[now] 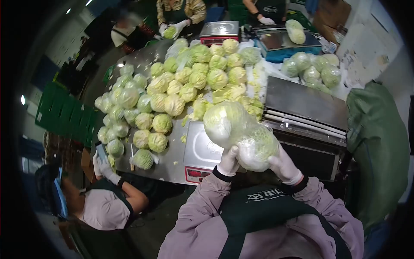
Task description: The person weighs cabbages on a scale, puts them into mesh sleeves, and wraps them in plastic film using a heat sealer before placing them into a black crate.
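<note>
Two cabbages in clear plastic wrap are held up in front of my body, one at the upper left and the other at the lower right, touching each other. My left hand, in a white glove, supports them from below on the left. On the right, my gloved right hand has its fingers against the lower cabbage's side. Behind the upper cabbage lies a scale with a red front, partly hidden. The cabbages' undersides are hidden.
Many cabbages cover the metal table. A wrapping machine stands at the right, with wrapped cabbages behind it. A co-worker holds a phone at the left; others stand across the table. Green crates are stacked far left.
</note>
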Tool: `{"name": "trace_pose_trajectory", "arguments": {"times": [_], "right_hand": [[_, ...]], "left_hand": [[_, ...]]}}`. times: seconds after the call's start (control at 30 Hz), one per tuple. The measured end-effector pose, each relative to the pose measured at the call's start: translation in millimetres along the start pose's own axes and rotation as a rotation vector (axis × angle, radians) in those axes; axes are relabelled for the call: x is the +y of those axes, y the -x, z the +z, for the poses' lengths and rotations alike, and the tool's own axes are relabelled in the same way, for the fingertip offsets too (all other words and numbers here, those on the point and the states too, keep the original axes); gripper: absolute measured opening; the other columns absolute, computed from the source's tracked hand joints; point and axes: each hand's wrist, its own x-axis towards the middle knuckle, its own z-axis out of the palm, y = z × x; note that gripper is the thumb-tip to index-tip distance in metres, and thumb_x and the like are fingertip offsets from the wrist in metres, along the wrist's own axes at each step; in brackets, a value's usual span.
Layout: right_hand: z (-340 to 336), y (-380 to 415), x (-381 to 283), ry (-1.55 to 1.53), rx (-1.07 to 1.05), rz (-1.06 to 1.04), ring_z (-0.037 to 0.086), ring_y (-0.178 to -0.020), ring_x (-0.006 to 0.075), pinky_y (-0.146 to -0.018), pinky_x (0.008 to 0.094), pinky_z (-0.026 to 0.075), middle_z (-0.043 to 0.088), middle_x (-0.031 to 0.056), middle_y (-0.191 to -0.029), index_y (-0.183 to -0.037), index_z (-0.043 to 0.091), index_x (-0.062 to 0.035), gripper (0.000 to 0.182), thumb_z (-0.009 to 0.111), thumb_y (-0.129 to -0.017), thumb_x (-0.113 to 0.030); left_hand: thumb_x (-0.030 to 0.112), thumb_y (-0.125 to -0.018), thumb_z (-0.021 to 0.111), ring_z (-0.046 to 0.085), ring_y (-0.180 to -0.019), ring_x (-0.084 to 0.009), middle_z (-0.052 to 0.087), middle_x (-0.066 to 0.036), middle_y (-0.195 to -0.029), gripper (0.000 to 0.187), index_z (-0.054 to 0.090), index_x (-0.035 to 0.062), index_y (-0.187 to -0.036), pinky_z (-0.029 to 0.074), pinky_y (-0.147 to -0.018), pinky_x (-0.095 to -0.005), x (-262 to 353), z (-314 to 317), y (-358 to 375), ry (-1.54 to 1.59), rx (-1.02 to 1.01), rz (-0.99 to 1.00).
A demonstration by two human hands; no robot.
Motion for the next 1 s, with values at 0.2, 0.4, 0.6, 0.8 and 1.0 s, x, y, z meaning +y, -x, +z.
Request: {"name": "trace_pose_trajectory", "arguments": {"times": [0.2,0.4,0.6,0.8,1.0], "right_hand": [[-95.8,15.1,-77.1,0.248,0.086,-0.247,0.037,-0.131,0.0217,-0.11,0.0344,0.028,0.037,0.0135,-0.142,-0.144,0.02,0.0034,0.097,0.077,-0.072,-0.028],[-211.7,6.0,-150.0,0.533,0.244,-0.33,0.04,-0.125,0.0204,-0.107,0.0323,0.031,0.04,0.0123,-0.138,-0.144,0.024,-0.0002,0.085,0.073,-0.076,-0.013],[-297.2,1.7,-177.3,0.791,0.332,-0.235,0.04,-0.125,0.0202,-0.106,0.0314,0.032,0.042,0.0122,-0.136,-0.142,0.029,-0.0017,0.086,0.078,-0.072,-0.014],[-339.6,19.9,-157.3,1.002,0.422,-0.229,0.041,-0.127,0.0245,-0.106,0.032,0.034,0.039,0.0167,-0.137,-0.141,0.032,-0.002,0.082,0.076,-0.073,-0.016],[-304.1,76.1,-198.9,1.349,0.395,-0.205,0.055,-0.098,0.0176,-0.079,0.0284,0.046,0.056,0.002,-0.105,-0.122,0.058,-0.016,0.049,0.069,-0.075,-0.007]], "left_hand": [[0.046,-0.068,0.08,0.043,-0.125,-0.0259,0.04,-0.013,-0.137,0.104,0.021,0.007,-0.144,0.037,-0.104,-0.0397,1.6,62.9,-64.3,0.003,-0.044,0.168],[0.005,-0.072,0.074,0.043,-0.122,-0.0228,0.039,-0.013,-0.136,0.092,0.018,0.0062,-0.145,0.038,-0.101,-0.0342,-38.6,85.5,-175.0,-0.605,-0.292,0.048],[0.007,-0.071,0.076,0.043,-0.122,-0.0236,0.039,-0.015,-0.135,0.096,0.015,0.0055,-0.145,0.037,-0.102,-0.0346,-120.7,93.1,-233.6,-0.73,-0.364,-0.017],[0.012,-0.068,0.08,0.04,-0.127,-0.0251,0.037,-0.019,-0.138,0.103,0.014,0.0053,-0.146,0.035,-0.105,-0.0359,-118.4,108.3,-223.8,-0.943,-0.351,-0.199],[0.015,-0.074,0.072,0.05,-0.114,-0.0317,0.044,-0.016,-0.134,0.065,0.046,0.0153,-0.133,0.044,-0.094,-0.0425,-65.0,68.9,-216.2,-1.839,-0.757,0.171]]}}
